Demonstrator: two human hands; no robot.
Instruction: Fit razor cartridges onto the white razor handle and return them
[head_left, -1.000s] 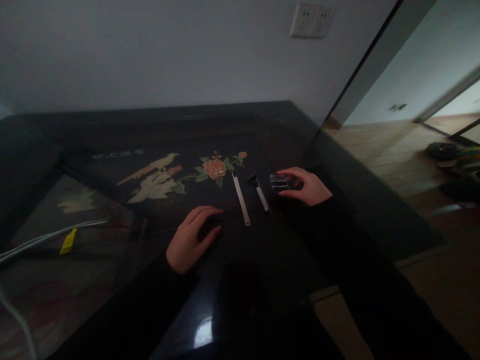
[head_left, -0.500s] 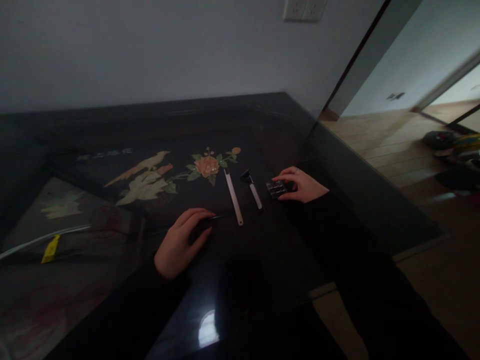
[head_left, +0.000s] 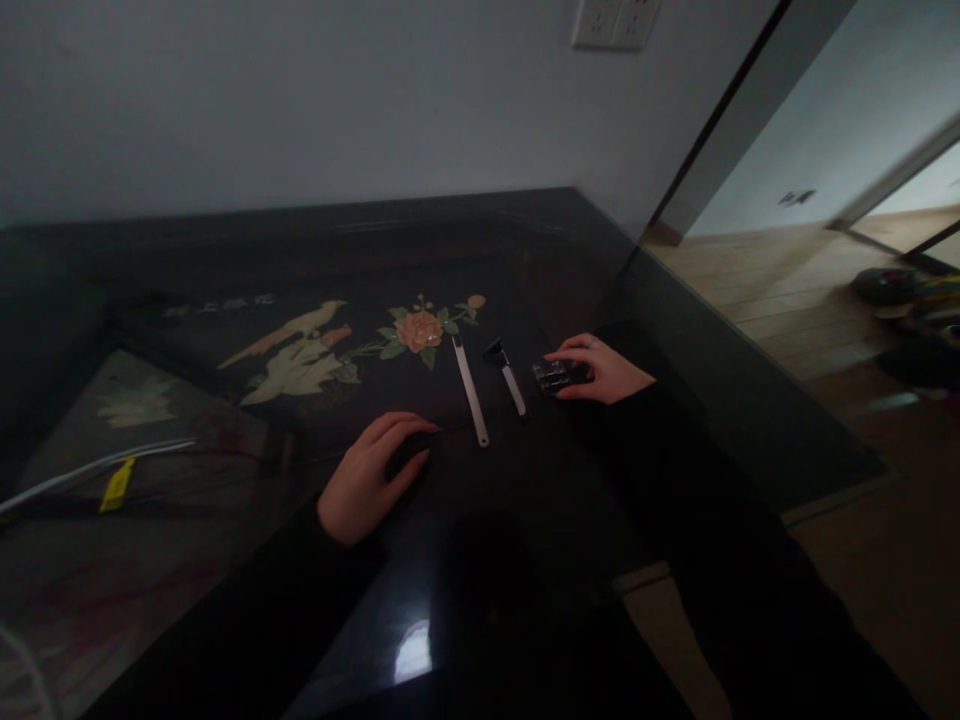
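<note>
My right hand [head_left: 606,370] rests on the dark glass tabletop. Its thumb and fingers close round the right side of a small black case [head_left: 551,377] with a shiny, ridged top. Left of the case lies a razor [head_left: 511,385], its dark head pointing away from me and its pale handle towards me. Beside the razor is a long, flat, whitish stick [head_left: 471,392] with a small hole in its near end; its kind I cannot tell. My left hand [head_left: 375,475] lies open, left of the stick, fingers curved and thumb apart, holding nothing I can see.
The glass tabletop [head_left: 525,480] covers a picture of birds and a rose [head_left: 418,332]. Pale cables with a yellow tag [head_left: 118,484] show at the left. A wall with a socket [head_left: 615,22] stands behind. Tiled floor [head_left: 750,290] extends to the right.
The view has shifted slightly. Both hands keep nearly the same pose, and the case, razor and stick stay in place on the tabletop.
</note>
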